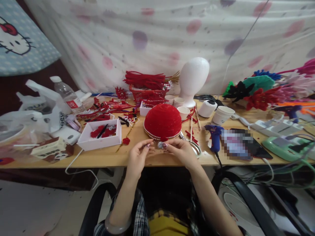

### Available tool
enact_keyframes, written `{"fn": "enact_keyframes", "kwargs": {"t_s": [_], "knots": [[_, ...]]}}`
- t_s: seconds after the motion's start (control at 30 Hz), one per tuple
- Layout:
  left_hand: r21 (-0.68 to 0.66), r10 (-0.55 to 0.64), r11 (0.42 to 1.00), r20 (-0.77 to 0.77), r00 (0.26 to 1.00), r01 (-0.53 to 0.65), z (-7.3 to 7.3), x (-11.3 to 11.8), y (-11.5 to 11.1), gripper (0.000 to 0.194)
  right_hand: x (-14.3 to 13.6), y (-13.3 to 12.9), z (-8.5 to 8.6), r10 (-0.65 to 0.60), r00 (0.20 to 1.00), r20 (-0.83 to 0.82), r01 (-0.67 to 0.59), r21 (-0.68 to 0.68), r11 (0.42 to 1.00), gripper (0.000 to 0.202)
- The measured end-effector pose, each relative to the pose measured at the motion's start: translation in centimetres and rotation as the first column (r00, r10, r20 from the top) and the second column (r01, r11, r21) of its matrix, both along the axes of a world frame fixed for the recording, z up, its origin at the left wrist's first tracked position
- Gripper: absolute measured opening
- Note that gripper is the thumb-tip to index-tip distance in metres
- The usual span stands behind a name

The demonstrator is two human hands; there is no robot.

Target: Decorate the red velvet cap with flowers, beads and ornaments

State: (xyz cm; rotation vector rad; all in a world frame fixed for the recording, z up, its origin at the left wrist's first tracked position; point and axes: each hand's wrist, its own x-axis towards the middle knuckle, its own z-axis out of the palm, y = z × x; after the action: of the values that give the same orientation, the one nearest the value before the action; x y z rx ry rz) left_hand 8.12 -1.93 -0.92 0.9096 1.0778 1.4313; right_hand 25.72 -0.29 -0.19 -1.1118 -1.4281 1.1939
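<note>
A red dome-shaped cap [162, 121] with a string of pearly beads round its lower edge sits on the table, straight ahead. Just in front of its rim, my right hand [180, 150] pinches a small silvery round ornament [160, 145] between thumb and finger. My left hand [139, 155] is close by on the other side, its thumb and fingertips pressed together near the ornament. What those left fingers hold, if anything, is too small to make out.
A white box [100, 135] of red pieces lies to the left. Behind stand a white foam head [193, 80] and paper cups [222, 114]. Right of the cap are a blue glue gun [215, 136], a phone or tablet [253, 144] and a green power strip [283, 147].
</note>
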Motion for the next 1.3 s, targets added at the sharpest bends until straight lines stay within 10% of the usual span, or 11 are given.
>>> {"fn": "enact_keyframes", "kwargs": {"t_s": [0.3,0.7,0.97,1.3], "knots": [[-0.01,0.144,0.989,-0.096,0.985,-0.145,-1.6,-4.3,1.2,0.033,-2.9,0.6,-0.1,0.017,0.95,0.313,-0.054,0.108,0.993,0.008],[0.025,-0.058,0.998,-0.062,0.996,0.059,1.1,-0.8,2.7,0.036,2.3,0.8,0.9,-0.2,0.979,0.043,0.193,0.127,0.973,0.025],[0.085,0.021,0.996,-0.157,0.987,-0.008,0.8,1.8,5.0,0.023,3.1,3.1,-0.3,-0.306,0.95,-0.065,0.311,0.083,0.947,0.028],[0.073,-0.054,0.995,-0.229,0.972,0.073,-0.6,-0.5,5.8,0.026,2.7,2.5,-0.3,-0.306,0.944,-0.121,0.317,0.092,0.944,0.026]]}}
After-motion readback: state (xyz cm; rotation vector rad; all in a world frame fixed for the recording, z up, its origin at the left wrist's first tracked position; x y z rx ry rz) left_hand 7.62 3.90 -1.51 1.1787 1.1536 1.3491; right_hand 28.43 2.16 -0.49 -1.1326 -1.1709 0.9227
